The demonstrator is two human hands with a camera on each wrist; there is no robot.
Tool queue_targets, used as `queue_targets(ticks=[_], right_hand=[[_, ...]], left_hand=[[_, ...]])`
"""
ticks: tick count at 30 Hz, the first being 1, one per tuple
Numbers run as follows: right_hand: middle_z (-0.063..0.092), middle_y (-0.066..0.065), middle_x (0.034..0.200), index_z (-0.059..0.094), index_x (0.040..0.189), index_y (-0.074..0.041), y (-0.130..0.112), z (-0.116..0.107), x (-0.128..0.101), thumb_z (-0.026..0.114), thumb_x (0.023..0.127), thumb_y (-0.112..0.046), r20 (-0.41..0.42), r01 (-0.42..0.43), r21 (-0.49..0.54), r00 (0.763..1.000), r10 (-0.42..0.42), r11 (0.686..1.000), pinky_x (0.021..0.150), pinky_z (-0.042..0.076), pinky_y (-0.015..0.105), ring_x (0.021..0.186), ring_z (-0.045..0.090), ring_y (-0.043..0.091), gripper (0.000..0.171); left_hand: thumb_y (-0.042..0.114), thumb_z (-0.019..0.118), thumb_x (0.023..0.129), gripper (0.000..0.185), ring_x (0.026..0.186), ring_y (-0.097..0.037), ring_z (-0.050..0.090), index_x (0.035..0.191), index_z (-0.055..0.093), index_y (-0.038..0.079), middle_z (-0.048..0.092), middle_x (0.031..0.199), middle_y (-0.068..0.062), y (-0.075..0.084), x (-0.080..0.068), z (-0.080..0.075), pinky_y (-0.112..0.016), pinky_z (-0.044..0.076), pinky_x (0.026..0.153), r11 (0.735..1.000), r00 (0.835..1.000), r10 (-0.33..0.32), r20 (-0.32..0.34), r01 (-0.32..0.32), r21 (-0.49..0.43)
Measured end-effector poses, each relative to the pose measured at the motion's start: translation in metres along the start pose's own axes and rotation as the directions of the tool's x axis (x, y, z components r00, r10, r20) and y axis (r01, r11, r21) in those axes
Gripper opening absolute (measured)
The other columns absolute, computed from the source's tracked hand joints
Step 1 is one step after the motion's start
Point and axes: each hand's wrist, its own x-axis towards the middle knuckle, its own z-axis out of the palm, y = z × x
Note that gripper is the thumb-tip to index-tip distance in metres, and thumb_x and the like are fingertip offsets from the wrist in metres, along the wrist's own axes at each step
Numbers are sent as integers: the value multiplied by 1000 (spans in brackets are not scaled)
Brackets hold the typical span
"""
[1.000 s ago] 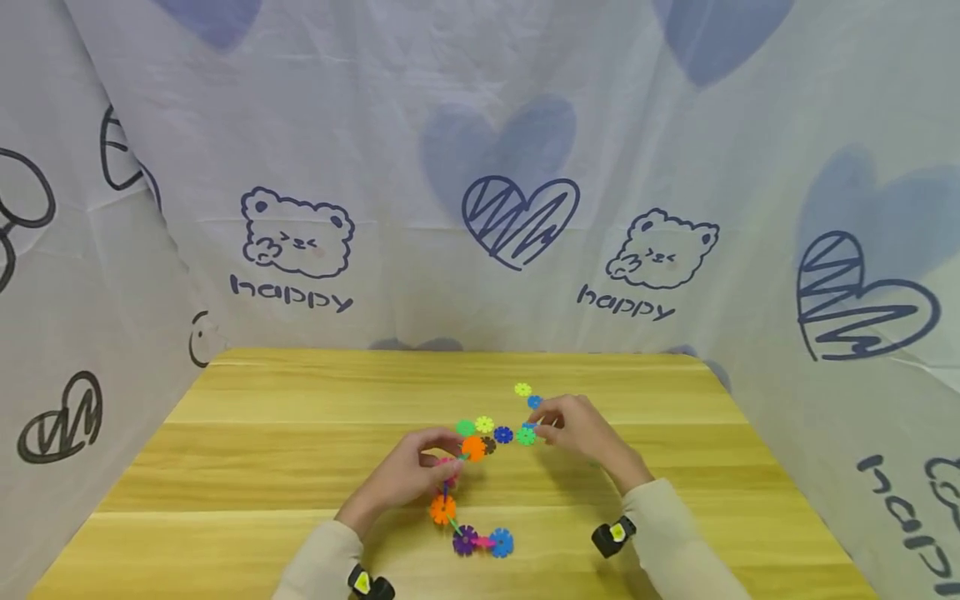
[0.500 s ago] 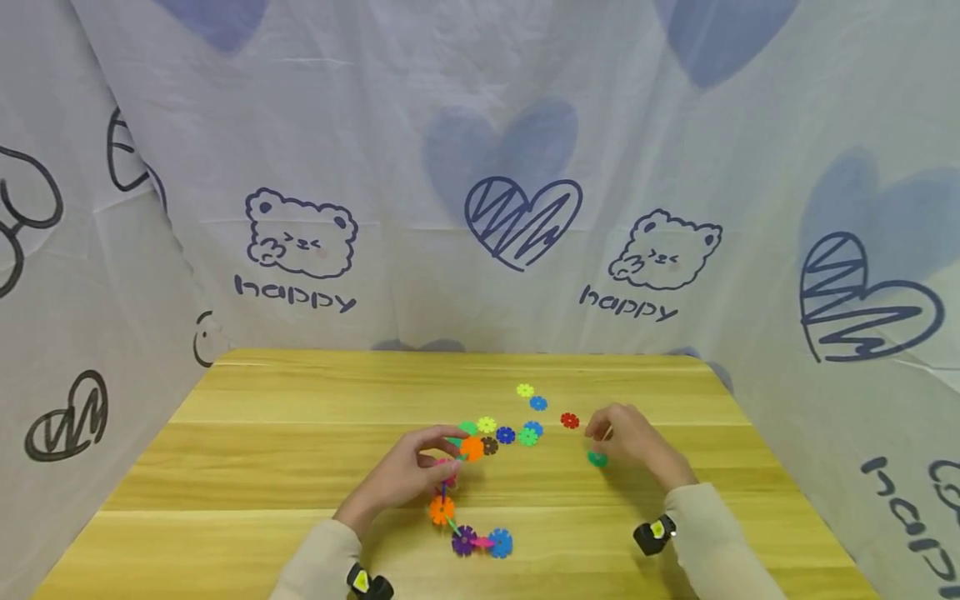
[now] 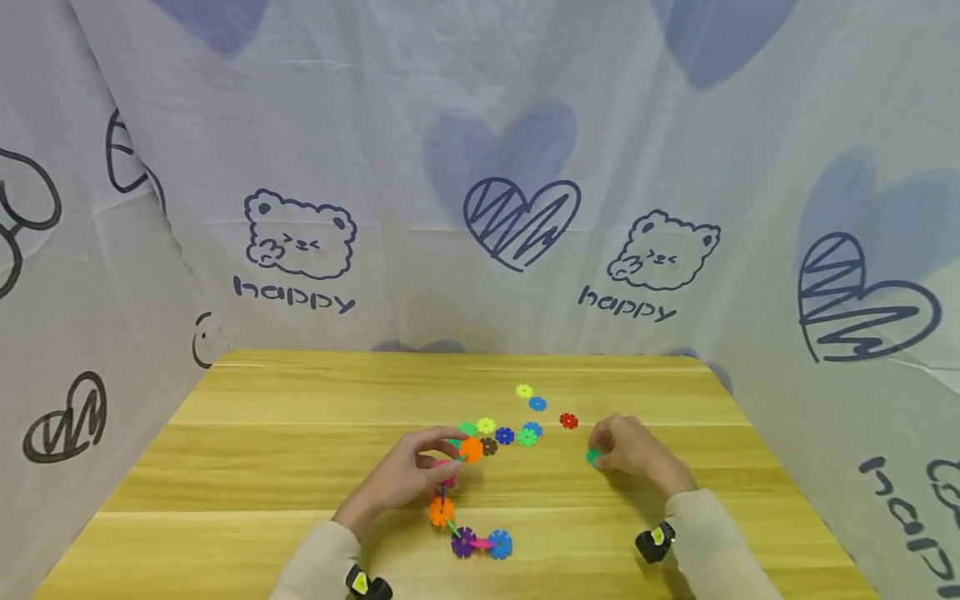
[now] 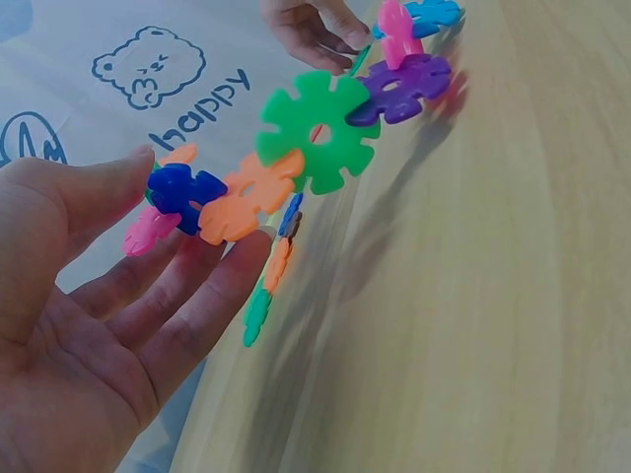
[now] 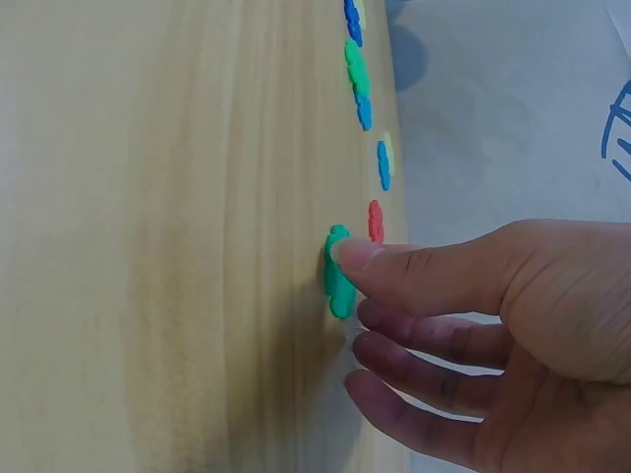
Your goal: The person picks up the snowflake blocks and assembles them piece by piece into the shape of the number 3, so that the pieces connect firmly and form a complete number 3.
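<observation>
My left hand (image 3: 408, 471) holds a chain of interlocking notched plastic discs between thumb and fingers. Near those fingers the chain has an orange disc (image 3: 441, 511); it runs on to a purple disc (image 3: 463, 542) and a blue end disc (image 3: 500, 544). In the left wrist view, a large green disc (image 4: 317, 133) stands edge-on in the chain, beyond my fingertips. At the right, my right hand (image 3: 633, 450) has curled fingers around a loose green disc (image 5: 339, 286), its thumb lying over the upper part. The index finger is mostly hidden behind the thumb.
Loose discs lie on the wooden table (image 3: 300, 467): a red disc (image 3: 568, 421), a blue disc (image 3: 537, 404), a yellow disc (image 3: 524, 390), a dark blue disc (image 3: 505, 436) and several others near my left fingers. A printed cloth (image 3: 420, 283) hangs behind and at the sides.
My right hand has moved right, away from the blue and light green discs, to the loose green disc, and its fingers have come down onto it. My left hand stays nearly still with the chain.
</observation>
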Motion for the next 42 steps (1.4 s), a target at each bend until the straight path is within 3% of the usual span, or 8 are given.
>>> queue_targets(ticks=[18,34,42], right_hand=[[71,3,85,73,88,-6,0,5,1,88,74,3,-20,20,20,1000,-20,1000,73,57,32,80,63,16,22],[70,1,82,74,86,-9,-12,3,3,80,85,2,-61,77,51,995,-74,996,68,52,25,76,58,11,13],[69,1,82,75,90,-8,-27,2,7,78,87,1,-67,114,92,992,-108,989,63,51,21,73,58,11,10]], left_hand=[[18,66,102,44,93,-35,74,145,57,15,63,130,-21,-1,0,2,-34,62,65,1000,1000,-8,2,8,16],[18,65,102,45,92,-33,74,146,57,15,62,131,-21,-2,0,2,-32,63,66,1000,1000,-3,5,3,15],[13,64,102,48,91,-30,74,149,54,9,60,130,-26,-2,1,4,-32,64,72,999,999,35,15,-35,0]])
